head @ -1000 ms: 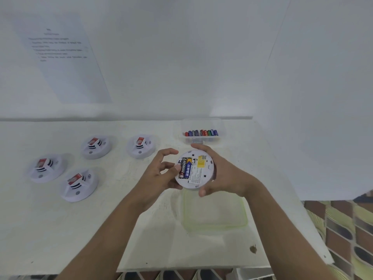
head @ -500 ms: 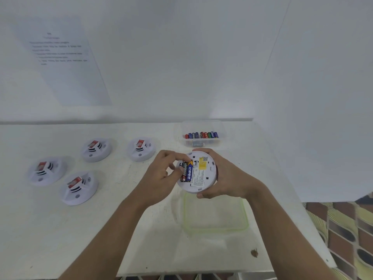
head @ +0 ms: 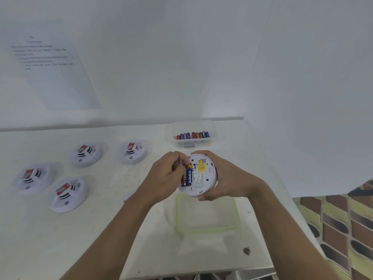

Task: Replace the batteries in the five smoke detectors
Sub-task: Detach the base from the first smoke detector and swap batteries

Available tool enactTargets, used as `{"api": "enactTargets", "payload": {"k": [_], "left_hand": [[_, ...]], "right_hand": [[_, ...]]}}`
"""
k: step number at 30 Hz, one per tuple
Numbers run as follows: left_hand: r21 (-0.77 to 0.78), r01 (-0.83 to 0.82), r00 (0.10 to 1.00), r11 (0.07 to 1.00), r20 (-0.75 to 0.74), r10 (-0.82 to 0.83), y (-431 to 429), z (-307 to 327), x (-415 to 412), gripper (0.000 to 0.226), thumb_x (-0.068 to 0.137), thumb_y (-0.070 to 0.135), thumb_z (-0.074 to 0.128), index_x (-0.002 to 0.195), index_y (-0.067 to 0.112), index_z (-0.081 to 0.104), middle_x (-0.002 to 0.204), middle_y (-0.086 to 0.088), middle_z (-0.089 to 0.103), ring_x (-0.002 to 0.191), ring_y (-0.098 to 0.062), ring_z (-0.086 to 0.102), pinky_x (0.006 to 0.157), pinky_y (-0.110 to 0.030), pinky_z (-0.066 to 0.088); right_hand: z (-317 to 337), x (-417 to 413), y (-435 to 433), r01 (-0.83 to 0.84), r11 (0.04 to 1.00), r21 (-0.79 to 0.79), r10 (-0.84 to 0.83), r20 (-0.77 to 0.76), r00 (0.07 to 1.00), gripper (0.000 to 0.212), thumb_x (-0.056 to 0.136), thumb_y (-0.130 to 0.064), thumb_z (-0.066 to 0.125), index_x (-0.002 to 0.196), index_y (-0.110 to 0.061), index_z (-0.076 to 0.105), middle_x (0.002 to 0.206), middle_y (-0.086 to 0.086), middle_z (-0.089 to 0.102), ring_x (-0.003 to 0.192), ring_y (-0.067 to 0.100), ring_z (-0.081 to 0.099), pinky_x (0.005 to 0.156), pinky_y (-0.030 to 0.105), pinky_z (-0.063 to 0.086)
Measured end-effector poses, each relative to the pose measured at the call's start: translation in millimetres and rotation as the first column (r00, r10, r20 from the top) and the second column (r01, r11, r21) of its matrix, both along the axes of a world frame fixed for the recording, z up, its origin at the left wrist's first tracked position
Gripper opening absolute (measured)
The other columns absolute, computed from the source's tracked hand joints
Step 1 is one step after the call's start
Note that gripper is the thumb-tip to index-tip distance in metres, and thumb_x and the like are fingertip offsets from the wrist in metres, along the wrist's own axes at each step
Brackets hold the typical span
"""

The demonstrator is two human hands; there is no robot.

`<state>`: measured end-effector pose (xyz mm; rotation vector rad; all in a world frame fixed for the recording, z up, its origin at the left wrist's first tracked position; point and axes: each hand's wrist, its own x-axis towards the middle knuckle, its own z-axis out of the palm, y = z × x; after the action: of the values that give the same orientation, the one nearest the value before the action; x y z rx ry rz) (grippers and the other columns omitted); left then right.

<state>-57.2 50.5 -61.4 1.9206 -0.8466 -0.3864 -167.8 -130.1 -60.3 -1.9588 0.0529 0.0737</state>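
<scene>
The upturned smoke detector point(head: 202, 178) is gripped at its 3 o'clock rim by the right hand point(head: 228, 178); its black battery point(head: 183, 178), at 9 o'clock, is pinched by the left hand point(head: 164, 175).

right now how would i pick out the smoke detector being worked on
On the white table, look before the clear battery box. The smoke detector there is held in the right hand. Unlike four others at left, its back shows two batteries.

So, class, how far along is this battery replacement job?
Nothing looks finished. The right hand holds one detector back-up, compartment open; the left hand curls onto its two batteries. Four other detectors lie face-up on the table, apparently still to do; spare batteries wait in the tub.
</scene>
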Motion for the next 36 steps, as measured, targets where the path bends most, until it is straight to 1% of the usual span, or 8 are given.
{"api": "enactTargets", "payload": {"k": [5, 9, 14, 19, 23, 28, 32, 36], "left_hand": [[0.019, 0.005, 0.997, 1.0, -0.071, -0.004, -10, -2, -7, 0.024, 0.098, 0.007, 0.044, 0.093, 0.023, 0.063, 0.097, -0.009, 0.062, 0.081, -0.011, 0.053, 0.068, -0.022, 0.042], [0.015, 0.011, 0.997, 1.0, -0.079, -0.01, -16, -3, -8, 0.022, 0.097, 0.007, 0.045, 0.092, 0.021, 0.06, 0.088, -0.004, 0.062, 0.076, -0.009, 0.051, 0.065, -0.021, 0.041], [-0.049, 0.034, 0.999, 0.998, -0.037, -0.036, -23, 0, -8, 0.015, 0.099, 0.028, 0.056, 0.087, 0.019, 0.053, 0.077, 0.006, 0.062, 0.066, 0.001, 0.053, 0.06, -0.016, 0.045], [-0.135, -0.077, 0.996, 0.988, 0.04, 0.083, -33, -2, -1, 0.014, 0.092, 0.025, 0.069, 0.089, 0.024, 0.056, 0.079, 0.016, 0.065, 0.074, -0.003, 0.06, 0.063, -0.021, 0.05], [-0.29, -0.145, 0.989, 0.946, -0.067, 0.131, -45, -2, 3, 0.016, 0.092, 0.012, 0.067, 0.094, 0.023, 0.057, 0.084, 0.014, 0.067, 0.087, -0.012, 0.066, 0.076, -0.033, 0.056], [-0.467, -0.337, 0.933, 0.818, -0.283, 0.222, -61, -2, 18, 0.015, 0.095, 0.001, 0.061, 0.095, 0.017, 0.058, 0.085, 0.01, 0.064, 0.083, -0.011, 0.069, 0.075, -0.029, 0.056], [-0.35, -0.355, 0.933, 0.867, -0.196, 0.303, -63, -10, 33, 0.015, 0.094, 0.006, 0.064, 0.091, 0.02, 0.06, 0.082, 0.018, 0.068, 0.078, -0.01, 0.07, 0.075, -0.032, 0.057], [0.03, -0.23, 0.97, 0.973, 0.089, 0.227, -68, -17, 44, 0.009, 0.09, 0.02, 0.07, 0.089, 0.024, 0.062, 0.091, 0.011, 0.07, 0.073, -0.008, 0.07, 0.061, -0.022, 0.051]], "right_hand": [[-3, -6, -7, -0.005, 1.0, -0.001, 0.005, -0.007, 1.0, 0.092, 0.066, 0.005, 0.09, 0.137, -0.028, 0.043, 0.124, -0.009, 0.061, 0.116, 0.01, 0.061, 0.089, 0.034, 0.059], [-4, -8, -13, 0.003, 1.0, -0.01, -0.003, -0.012, 1.0, 0.093, 0.065, 0.004, 0.09, 0.137, -0.03, 0.042, 0.121, -0.012, 0.06, 0.115, 0.007, 0.061, 0.088, 0.031, 0.058], [-3, -7, -20, 0.026, 1.0, 0.0, -0.025, 0.014, 1.0, 0.093, 0.066, 0.004, 0.089, 0.139, -0.028, 0.041, 0.122, -0.008, 0.06, 0.114, 0.01, 0.062, 0.078, 0.027, 0.058], [-1, 1, -26, 0.075, 0.997, -0.007, -0.074, 0.082, 0.994, 0.096, 0.066, 0.001, 0.09, 0.141, -0.029, 0.039, 0.126, -0.006, 0.056, 0.115, 0.006, 0.059, 0.087, 0.031, 0.06], [-11, 4, -29, 0.15, 0.988, 0.031, -0.153, 0.163, 0.975, 0.095, 0.064, 0.003, 0.09, 0.137, -0.032, 0.039, 0.128, -0.011, 0.055, 0.118, 0.0, 0.056, 0.088, 0.021, 0.054], [-34, 6, -31, 0.321, 0.933, 0.162, -0.354, 0.256, 0.9, 0.097, 0.063, 0.002, 0.092, 0.138, -0.032, 0.04, 0.13, -0.016, 0.056, 0.125, 0.007, 0.055, 0.086, 0.031, 0.059], [-46, 10, -34, 0.416, 0.865, 0.28, -0.486, 0.264, 0.833, 0.096, 0.062, 0.008, 0.091, 0.133, -0.03, 0.04, 0.124, -0.021, 0.057, 0.12, 0.003, 0.057, 0.077, 0.033, 0.061], [-51, 19, -43, 0.476, 0.821, 0.315, -0.559, 0.271, 0.784, 0.094, 0.061, 0.006, 0.092, 0.127, -0.034, 0.039, 0.124, -0.021, 0.055, 0.117, -0.005, 0.057, 0.088, 0.022, 0.055]]}}
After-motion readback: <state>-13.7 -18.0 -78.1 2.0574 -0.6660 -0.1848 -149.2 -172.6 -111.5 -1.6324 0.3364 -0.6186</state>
